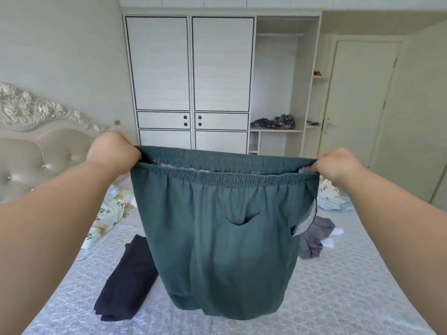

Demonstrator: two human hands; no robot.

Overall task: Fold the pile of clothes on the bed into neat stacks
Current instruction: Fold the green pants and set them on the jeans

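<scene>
A pair of dark green shorts [225, 238] with an elastic waistband hangs in the air above the bed [338, 298]. My left hand [113, 152] grips the waistband's left end and my right hand [336, 166] pinches its right end, stretching it wide. The legs hang down freely, with a slit pocket showing. A folded dark navy garment [128, 276] lies on the bed at lower left. A crumpled grey garment [314, 235] lies on the bed to the right, partly hidden behind the shorts.
Floral bedding [111, 213] is bunched at the left by the padded headboard [36, 151], and more floral cloth [331, 197] at the right. A white wardrobe [191, 81] stands beyond the bed, with clothes on its open shelf [275, 123]. A door [358, 105] is at right.
</scene>
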